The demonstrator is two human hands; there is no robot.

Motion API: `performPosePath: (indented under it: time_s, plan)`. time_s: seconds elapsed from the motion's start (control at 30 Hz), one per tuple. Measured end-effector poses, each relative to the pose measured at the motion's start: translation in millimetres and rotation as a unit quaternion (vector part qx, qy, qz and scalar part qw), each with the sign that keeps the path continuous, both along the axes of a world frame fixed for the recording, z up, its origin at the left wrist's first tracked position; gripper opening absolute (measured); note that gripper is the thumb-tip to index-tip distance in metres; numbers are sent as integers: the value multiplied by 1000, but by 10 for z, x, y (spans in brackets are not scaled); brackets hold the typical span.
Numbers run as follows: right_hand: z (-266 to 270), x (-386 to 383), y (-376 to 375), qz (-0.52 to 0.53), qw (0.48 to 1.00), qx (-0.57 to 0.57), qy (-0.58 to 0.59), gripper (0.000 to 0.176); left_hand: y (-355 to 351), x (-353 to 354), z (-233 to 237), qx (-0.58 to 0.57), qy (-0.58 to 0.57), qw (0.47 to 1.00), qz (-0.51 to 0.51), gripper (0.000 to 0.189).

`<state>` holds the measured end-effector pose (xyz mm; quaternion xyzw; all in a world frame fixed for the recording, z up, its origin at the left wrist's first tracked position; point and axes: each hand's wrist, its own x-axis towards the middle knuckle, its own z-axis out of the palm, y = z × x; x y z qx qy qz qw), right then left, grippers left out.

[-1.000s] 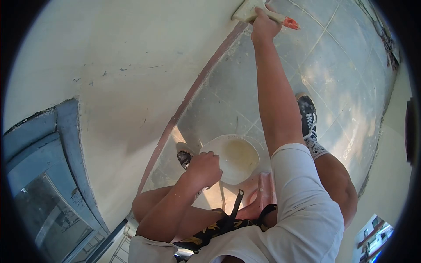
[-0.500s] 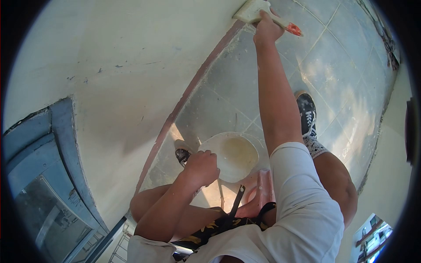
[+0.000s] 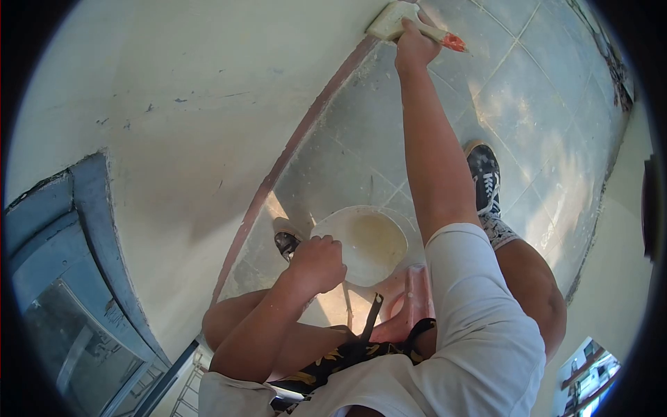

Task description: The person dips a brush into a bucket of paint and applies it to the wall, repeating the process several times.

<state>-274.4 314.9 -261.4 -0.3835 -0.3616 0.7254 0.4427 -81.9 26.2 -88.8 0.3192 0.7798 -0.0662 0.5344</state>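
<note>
My right hand (image 3: pixel 417 47) is stretched far forward, its fingers wrapped round a wide, flat paintbrush (image 3: pixel 389 21) with a pale, paint-covered head and a red-tipped handle. The brush's edge meets the foot of the pale wall (image 3: pixel 229 90), above a reddish-brown strip (image 3: pixel 292 153). Close to my body, my left hand (image 3: pixel 318 264) is closed in a fist over the left rim of a white bucket (image 3: pixel 379 244). What its fingers hold, if anything, is hidden. Cloudy, cream-coloured liquid shows inside the bucket, which is between my legs.
A pink plastic stool (image 3: pixel 418 295) is under me. My shoes (image 3: pixel 484 174) rest on the grey tiled floor (image 3: pixel 517 90) either side of the bucket. At left is a blue-framed window or door (image 3: pixel 97 208). Cables or debris (image 3: pixel 617 80) lie along the far right edge.
My right hand and the paintbrush have shifted slightly left along the wall base. My left hand stays closed by the bucket; the whole view has shifted a little.
</note>
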Motion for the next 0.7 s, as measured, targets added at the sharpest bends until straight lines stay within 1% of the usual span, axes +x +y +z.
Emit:
performPosePath:
  time_s: [0.1, 0.17, 0.2, 0.4, 0.47, 0.5, 0.53, 0.6, 0.63, 0.7]
  plan:
    - [-16, -16, 82, 28, 999, 24, 8, 38, -24, 1, 0, 6, 4, 1000, 3, 27]
    - [14, 127, 143, -37, 998, 20, 51, 39, -1, -31, 32, 7, 6, 1000, 8, 27]
    - [21, 156, 122, -36, 998, 19, 52, 39, 0, -42, 45, 8, 8, 1000, 13, 27]
    - [48, 122, -57, -15, 1000, -10, 5, 39, -7, -18, 14, 16, 14, 1000, 12, 26]
    - [7, 5, -109, 6, 1000, 11, -8, 39, -25, -17, 2, 12, 7, 1000, 8, 27]
    - [49, -15, -90, 17, 999, 14, 31, 40, -27, -22, -7, 9, 0, 1000, 7, 27]
    - [174, 29, -57, 16, 999, 16, 31, 40, -29, -23, -2, 10, 0, 1000, 7, 27]
    - [357, 169, 34, -15, 993, -54, 102, 40, -35, -34, 15, 15, 12, 1000, 18, 26]
    - [227, 156, 145, -25, 996, -19, 88, 39, -33, -44, 18, 16, 13, 1000, 18, 26]
    - [148, 164, 205, -23, 997, -16, 70, 39, -28, -39, 28, 13, 8, 1000, 11, 26]
